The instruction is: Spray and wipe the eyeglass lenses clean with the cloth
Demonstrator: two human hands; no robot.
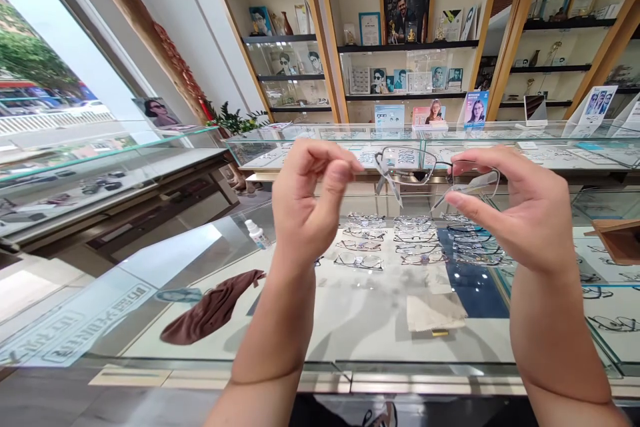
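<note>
My right hand [520,203] grips a pair of eyeglasses [413,180] with thin dark rims, raised above the glass counter. Its thumb and index finger pinch the right-hand lens near the bridge. The temples angle down behind the lenses. Just left of the frame, my left hand [313,197] is loosely closed, the thumb close against the curled fingers; nothing shows in it, and a small gap separates it from the glasses. Below lie rows of eyeglasses [423,238] on the counter. A beige cloth [435,311] rests nearer me.
A brown cloth [215,310] and a white spray bottle [256,235] are on the counter at left. Further back stands another glass display case [320,137]. A wooden tray [620,240] sits at right, near more eyeglasses [615,323]. Shelves [407,47] line the far wall.
</note>
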